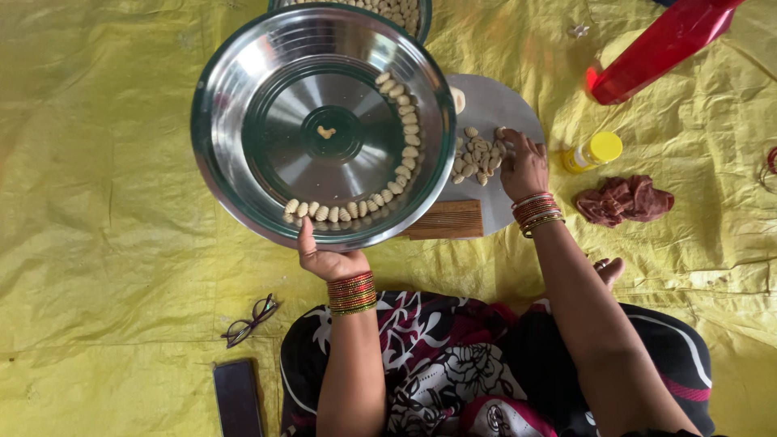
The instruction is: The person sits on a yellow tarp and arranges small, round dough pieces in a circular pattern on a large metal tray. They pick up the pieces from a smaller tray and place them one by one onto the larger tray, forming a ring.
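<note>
My left hand grips the near rim of a large steel plate and holds it tilted up above the yellow sheet. Small pale dough pieces line its inner edge in a curve, and one sits at the centre. My right hand rests on a heap of the same pale pieces lying on a round grey board; its fingers are bent over them. A ridged wooden comb lies at the board's near edge.
A yellow sheet covers the floor. A red plastic stool leg, a small yellow-capped bottle and a brown cloth lie right. Glasses and a dark phone lie near left. Another steel bowl sits behind.
</note>
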